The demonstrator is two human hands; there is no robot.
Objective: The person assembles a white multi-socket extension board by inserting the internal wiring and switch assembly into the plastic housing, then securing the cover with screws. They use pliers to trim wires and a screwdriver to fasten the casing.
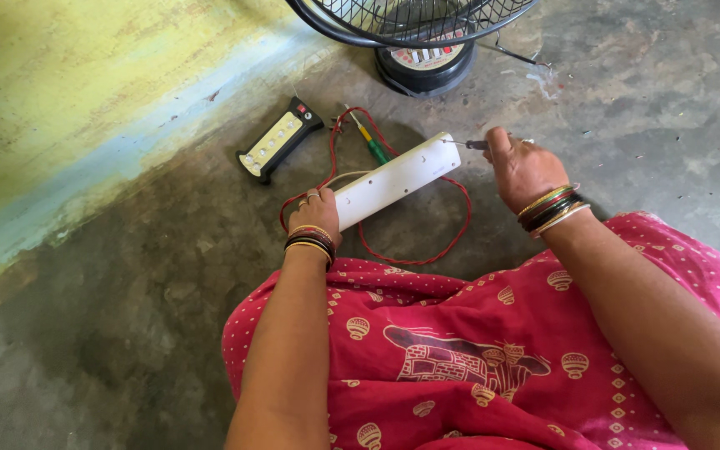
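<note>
My left hand (314,214) grips the near end of a long white plastic power-strip casing (397,177), holding it just above the concrete floor. My right hand (520,167) pinches a small screwdriver (470,144) whose metal tip touches the far end of the casing. A red cable (417,258) loops on the floor under and around the casing. A green-handled tester with a yellow end (374,147) lies just beyond the casing. Both wrists wear several bangles.
A black extension board with a cream socket panel (277,138) lies on the floor to the left. A fan's black base (425,65) and wire guard (410,21) stand at the top. A yellow-green wall (68,92) runs along the left. My red patterned garment (477,358) covers my lap.
</note>
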